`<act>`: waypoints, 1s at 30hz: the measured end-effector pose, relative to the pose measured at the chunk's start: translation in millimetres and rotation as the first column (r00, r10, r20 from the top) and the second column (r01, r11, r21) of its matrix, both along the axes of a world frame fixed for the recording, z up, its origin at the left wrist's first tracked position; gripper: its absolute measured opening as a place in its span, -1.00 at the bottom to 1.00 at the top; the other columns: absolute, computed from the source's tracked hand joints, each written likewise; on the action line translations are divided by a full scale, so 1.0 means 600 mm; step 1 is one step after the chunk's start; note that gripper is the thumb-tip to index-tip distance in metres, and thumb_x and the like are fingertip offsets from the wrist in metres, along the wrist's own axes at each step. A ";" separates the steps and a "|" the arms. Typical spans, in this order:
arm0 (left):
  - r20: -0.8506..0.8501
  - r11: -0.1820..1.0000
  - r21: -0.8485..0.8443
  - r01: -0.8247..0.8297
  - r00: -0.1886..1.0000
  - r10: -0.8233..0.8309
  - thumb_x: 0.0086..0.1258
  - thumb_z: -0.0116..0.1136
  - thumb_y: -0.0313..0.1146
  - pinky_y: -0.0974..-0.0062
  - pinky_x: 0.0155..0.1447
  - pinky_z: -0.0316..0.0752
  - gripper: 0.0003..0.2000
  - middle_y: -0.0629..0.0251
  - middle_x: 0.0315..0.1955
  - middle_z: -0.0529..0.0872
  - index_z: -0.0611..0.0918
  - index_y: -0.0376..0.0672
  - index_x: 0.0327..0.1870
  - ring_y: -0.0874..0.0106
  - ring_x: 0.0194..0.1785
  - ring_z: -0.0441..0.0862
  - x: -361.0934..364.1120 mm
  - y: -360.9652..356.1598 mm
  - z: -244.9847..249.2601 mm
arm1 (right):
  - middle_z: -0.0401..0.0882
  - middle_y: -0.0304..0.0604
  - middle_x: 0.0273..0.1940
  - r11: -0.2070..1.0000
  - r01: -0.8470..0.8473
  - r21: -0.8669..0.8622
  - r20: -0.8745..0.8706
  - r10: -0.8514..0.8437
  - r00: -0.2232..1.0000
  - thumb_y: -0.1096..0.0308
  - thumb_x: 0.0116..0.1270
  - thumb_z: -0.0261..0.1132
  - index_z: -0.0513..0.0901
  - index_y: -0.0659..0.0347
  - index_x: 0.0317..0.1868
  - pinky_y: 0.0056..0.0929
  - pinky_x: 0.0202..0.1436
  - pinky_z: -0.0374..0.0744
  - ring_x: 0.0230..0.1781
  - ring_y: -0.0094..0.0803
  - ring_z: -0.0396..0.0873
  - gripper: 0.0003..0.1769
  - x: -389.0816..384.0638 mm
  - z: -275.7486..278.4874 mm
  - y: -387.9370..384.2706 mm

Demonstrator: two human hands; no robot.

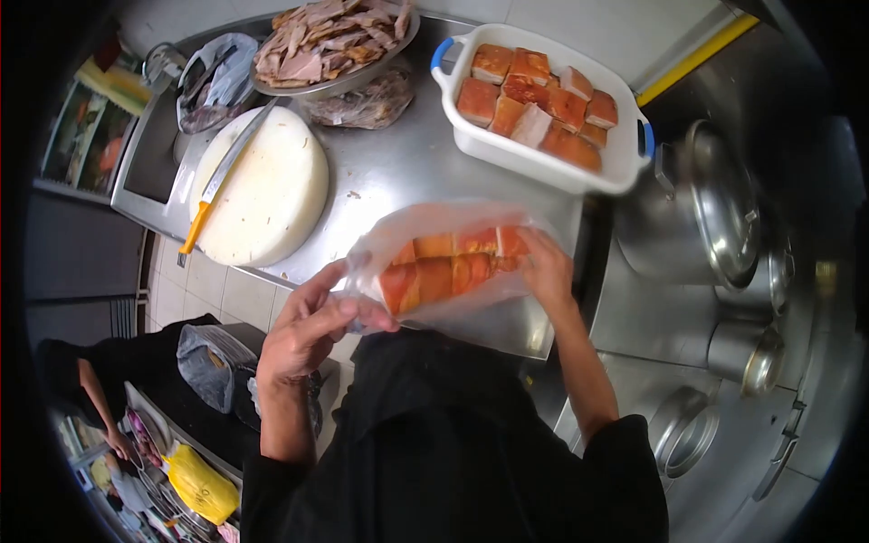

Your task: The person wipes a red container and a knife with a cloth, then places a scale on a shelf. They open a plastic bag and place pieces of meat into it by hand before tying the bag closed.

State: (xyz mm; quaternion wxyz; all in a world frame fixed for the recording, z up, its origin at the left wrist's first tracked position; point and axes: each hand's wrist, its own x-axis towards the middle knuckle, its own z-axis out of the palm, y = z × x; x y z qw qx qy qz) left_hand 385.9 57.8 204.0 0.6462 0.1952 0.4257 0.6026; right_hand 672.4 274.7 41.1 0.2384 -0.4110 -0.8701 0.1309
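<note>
A clear plastic bag (425, 317) holds several orange-red, skin-topped blocks of meat (439, 274), set in two rows. It is in front of my body, over the near part of the steel table. My left hand (312, 326) grips the left end of the bag between thumb and fingers. At the opposite end, my right hand (548, 269) is closed on the bag beside the last blocks; its fingertips are partly hidden. Beyond the bag, a white tub (534, 163) with blue handles contains more of the same blocks.
A round white cutting board (272, 195) carries a yellow-handled knife (222, 176). Behind it stands a metal bowl (339, 88) of sliced meat. Large steel pots (670, 226) are on the right. At lower left, another person's arm (95, 398) reaches over a counter near a yellow bag (201, 484).
</note>
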 end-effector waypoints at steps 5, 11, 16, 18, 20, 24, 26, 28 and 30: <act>-0.154 0.996 -0.069 -0.056 0.987 0.044 0.42 0.21 -0.19 0.17 0.18 0.53 -0.32 -0.11 -0.25 0.72 0.28 -0.45 0.42 0.07 -0.11 0.74 0.005 0.001 0.005 | 0.62 0.02 0.01 0.948 0.317 0.009 0.247 -0.309 0.918 0.32 -0.03 0.50 0.58 0.20 0.01 -0.04 0.12 0.58 0.11 0.00 0.57 -0.47 0.044 0.015 -0.008; -0.197 0.990 -0.072 -0.122 0.975 0.106 0.40 0.20 -0.19 0.23 0.13 0.54 -0.32 -0.08 -0.29 0.71 0.29 -0.45 0.42 0.12 -0.15 0.73 0.016 0.003 0.004 | 0.60 -0.04 -0.08 0.936 0.333 -0.113 0.349 -0.276 0.896 0.31 -0.05 0.53 0.56 0.21 -0.01 -0.10 0.04 0.59 -0.01 -0.05 0.59 -0.45 0.065 -0.034 0.010; -0.222 0.971 -0.098 -0.216 0.956 0.191 0.37 0.24 -0.19 0.29 -0.01 0.58 -0.28 -0.02 -0.39 0.68 0.28 -0.48 0.43 0.19 -0.28 0.71 0.024 0.003 0.012 | 0.65 -0.03 -0.19 0.766 0.300 -0.568 -0.053 -0.398 0.916 0.52 0.01 0.36 0.60 0.26 -0.09 -0.25 -0.03 0.60 -0.18 -0.11 0.63 -0.62 0.086 0.076 0.043; -0.231 0.975 -0.104 -0.197 0.958 0.169 0.35 0.26 -0.19 0.31 -0.11 0.59 -0.27 0.01 -0.44 0.66 0.29 -0.49 0.42 0.22 -0.35 0.69 0.016 -0.001 0.010 | 0.66 -0.04 -0.27 0.853 0.205 -0.480 -0.282 -0.371 0.885 0.58 0.02 0.28 0.62 0.28 -0.11 -0.28 -0.06 0.60 -0.22 -0.13 0.65 -0.66 0.079 0.126 0.041; -0.226 0.976 -0.105 -0.193 0.960 0.165 0.33 0.28 -0.18 0.33 -0.19 0.59 -0.26 0.04 -0.48 0.65 0.30 -0.50 0.42 0.24 -0.41 0.66 0.015 0.000 0.009 | 0.66 -0.05 -0.36 0.971 0.211 -0.110 -0.430 -0.238 0.871 0.63 0.03 0.21 0.63 0.31 -0.14 -0.29 -0.06 0.60 -0.24 -0.15 0.66 -0.68 0.046 0.176 0.030; -0.211 0.973 -0.110 -0.200 0.962 0.174 0.33 0.29 -0.18 0.35 -0.22 0.59 -0.25 0.06 -0.51 0.65 0.30 -0.51 0.41 0.26 -0.42 0.67 0.025 0.008 0.016 | 0.67 -0.05 -0.25 0.783 -0.491 -0.382 -0.277 0.410 0.869 0.58 0.01 0.27 0.66 0.30 -0.26 -0.20 0.00 0.56 -0.23 -0.12 0.63 -0.78 0.012 0.191 0.020; -0.266 0.977 -0.120 -0.177 0.954 0.140 0.35 0.29 -0.19 0.36 -0.17 0.59 -0.26 0.06 -0.49 0.67 0.29 -0.51 0.41 0.25 -0.39 0.69 0.024 0.011 0.020 | 0.64 -0.06 -0.17 0.898 -0.361 -0.251 0.218 0.415 0.883 0.48 0.00 0.37 0.64 0.26 -0.23 -0.16 -0.02 0.53 -0.16 -0.10 0.60 -0.75 0.013 0.153 0.036; -0.368 0.975 -0.142 -0.172 0.923 0.109 0.37 0.28 -0.20 0.36 -0.13 0.60 -0.28 0.06 -0.47 0.70 0.28 -0.52 0.40 0.24 -0.35 0.72 0.023 0.005 0.023 | 0.61 -0.08 -0.12 0.967 -0.248 -0.060 0.463 0.247 0.851 0.36 -0.03 0.47 0.62 0.23 -0.18 -0.14 -0.04 0.50 -0.09 -0.10 0.57 -0.64 0.012 0.160 0.047; -0.406 0.978 -0.125 -0.166 0.908 0.103 0.41 0.27 -0.20 0.36 -0.07 0.60 -0.30 0.04 -0.43 0.72 0.28 -0.54 0.39 0.23 -0.31 0.75 0.018 0.000 0.021 | 0.58 -0.11 -0.11 0.987 -0.107 0.119 0.456 0.042 0.889 0.24 -0.07 0.54 0.59 0.19 -0.10 -0.13 -0.06 0.47 0.00 -0.11 0.53 -0.49 0.009 0.216 0.043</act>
